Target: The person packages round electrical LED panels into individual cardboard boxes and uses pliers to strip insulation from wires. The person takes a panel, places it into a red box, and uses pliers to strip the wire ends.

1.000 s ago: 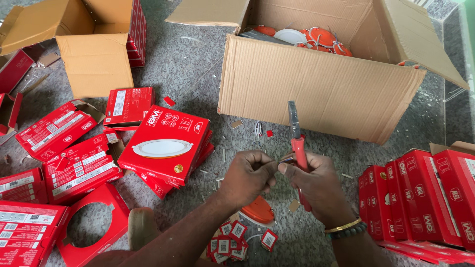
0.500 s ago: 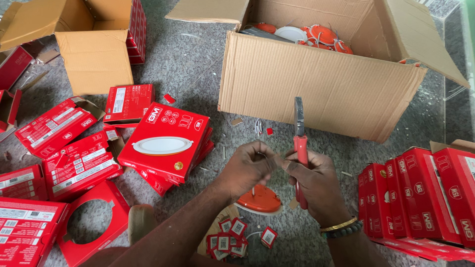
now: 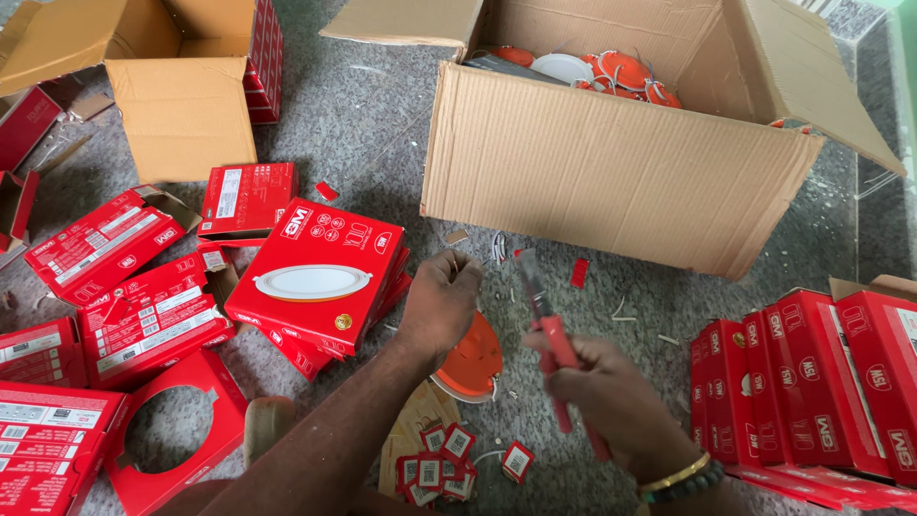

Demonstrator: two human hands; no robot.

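My right hand grips red-handled pliers, jaws pointing up and away, slightly blurred. My left hand hovers with fingers pinched together just above a round orange and white light fitting lying on the grey floor. Whether the fingers hold a thin wire I cannot tell. The two hands are apart, with the light fitting between and below them. A small heap of red and white tags lies near my left forearm.
A big open cardboard box with several orange and white fittings stands ahead. Red flat boxes lie scattered at left, a row of red boxes stands at right. A smaller open carton sits far left. Wire bits litter the floor.
My hands were together at the pliers' jaws; now they have separated, the right one drawing the pliers down and right, the left one staying over the fitting.
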